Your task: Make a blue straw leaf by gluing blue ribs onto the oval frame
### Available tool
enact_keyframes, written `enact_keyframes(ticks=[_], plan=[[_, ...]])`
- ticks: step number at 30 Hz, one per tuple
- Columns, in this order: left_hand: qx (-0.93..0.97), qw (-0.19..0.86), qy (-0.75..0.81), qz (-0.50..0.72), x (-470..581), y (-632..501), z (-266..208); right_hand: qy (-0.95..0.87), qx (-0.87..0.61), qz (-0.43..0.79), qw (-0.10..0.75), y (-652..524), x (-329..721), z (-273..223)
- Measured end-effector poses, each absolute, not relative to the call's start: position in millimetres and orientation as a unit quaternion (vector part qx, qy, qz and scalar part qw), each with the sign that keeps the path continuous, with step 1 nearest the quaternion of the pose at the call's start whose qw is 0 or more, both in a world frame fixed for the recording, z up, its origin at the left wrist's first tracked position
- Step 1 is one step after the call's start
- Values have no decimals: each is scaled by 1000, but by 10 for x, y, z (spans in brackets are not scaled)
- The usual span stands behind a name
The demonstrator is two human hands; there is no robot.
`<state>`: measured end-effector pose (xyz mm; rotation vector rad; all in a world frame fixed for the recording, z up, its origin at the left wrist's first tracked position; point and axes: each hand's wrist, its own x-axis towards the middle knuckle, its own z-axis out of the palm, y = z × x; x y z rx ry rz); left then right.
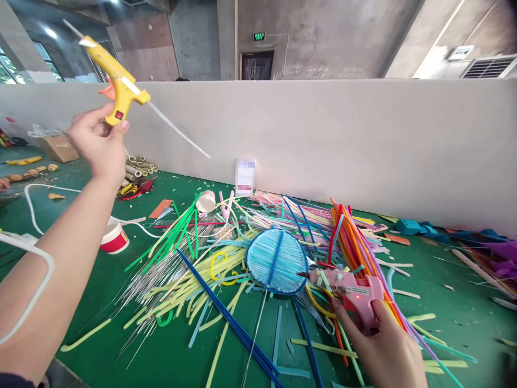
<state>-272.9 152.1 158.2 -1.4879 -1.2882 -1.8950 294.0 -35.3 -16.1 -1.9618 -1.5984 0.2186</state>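
Observation:
Raised high at the upper left, my left hand (pixel 100 137) grips the handle of a yellow glue gun (pixel 117 75). A clear glue stick (pixel 177 130) sticks out of its back end, and the nozzle points up and left. Lower right, my right hand (pixel 383 339) is closed around a pink glue gun (pixel 355 291) with a lit red light. Its dark nozzle tip is at the right edge of a round light-blue disc (pixel 262 261) made of pipe cleaners, with a dark-blue rim and centre strip. Whether the tip touches the disc I cannot tell.
Pipe cleaners in yellow (pixel 194 283), green (pixel 189 229) and orange (pixel 351 237) cover the green table (pixel 161 350). A paper cup (pixel 115 237) stands at left, near bamboo tubes (pixel 139 167) and red-handled pliers (pixel 139 188). A pale partition (pixel 323 134) rises behind. A white cord (pixel 48 264) crosses my left forearm.

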Motion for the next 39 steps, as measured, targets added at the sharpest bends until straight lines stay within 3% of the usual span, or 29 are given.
enact_keyframes(ticks=[8,18,21,24,26,32,39], plan=[[-622,139,-319,-701,-1087,1279,1611,-590,-736,95,317,-384,2908,-59],[-654,-134,-287,-688,193,922,1276,-625,-714,89,305,-452,2882,-88],[-611,-244,-318,-682,318,917,1138,-651,-698,98,283,-487,2857,-76],[-471,-443,-356,-674,285,983,920,-658,-696,114,263,-487,2882,-66],[-408,-512,-377,-655,209,1043,750,-664,-694,128,246,-468,2916,-70],[-277,-632,-393,-608,15,1135,398,-667,-700,155,201,-409,2992,-150],[-202,-690,-347,-602,-1,1046,392,-669,-694,163,209,-410,2980,-180]])
